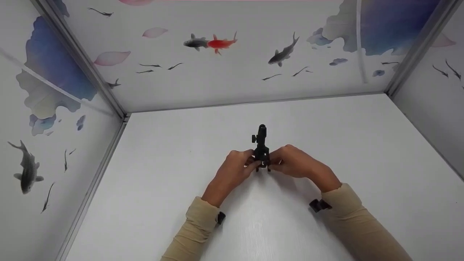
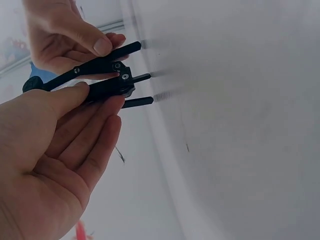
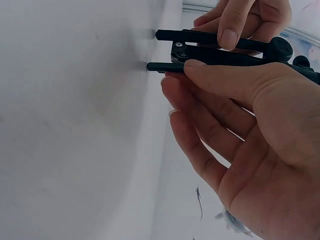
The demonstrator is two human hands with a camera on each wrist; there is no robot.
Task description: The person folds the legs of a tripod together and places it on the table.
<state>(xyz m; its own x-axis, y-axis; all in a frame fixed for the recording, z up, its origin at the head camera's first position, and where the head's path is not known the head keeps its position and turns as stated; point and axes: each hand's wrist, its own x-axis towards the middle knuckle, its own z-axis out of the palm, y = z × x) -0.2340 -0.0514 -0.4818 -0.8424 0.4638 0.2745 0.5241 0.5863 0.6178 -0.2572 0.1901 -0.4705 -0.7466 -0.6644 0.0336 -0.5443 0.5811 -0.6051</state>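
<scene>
A small black tripod (image 1: 262, 141) stands upright over the white table in the head view, its legs pointing down and a side knob (image 1: 254, 139) on its upper part. My left hand (image 1: 235, 168) pinches it low on the left between thumb and fingers. From the other side, my right hand (image 1: 298, 162) pinches a leg with thumb and fingertips. In the left wrist view, three leg tips (image 2: 147, 100) show close to the tabletop, only slightly spread. The right wrist view has my right thumb (image 3: 220, 75) along the lower leg (image 3: 167, 66); fingers hide part of it.
The white tabletop (image 1: 174, 181) is bounded by a back panel (image 1: 246, 79) and side panels (image 1: 76, 145) printed with fish and petals. Grey metal posts (image 1: 87, 69) mark the corners. A small black device (image 1: 320, 205) sits at my right cuff.
</scene>
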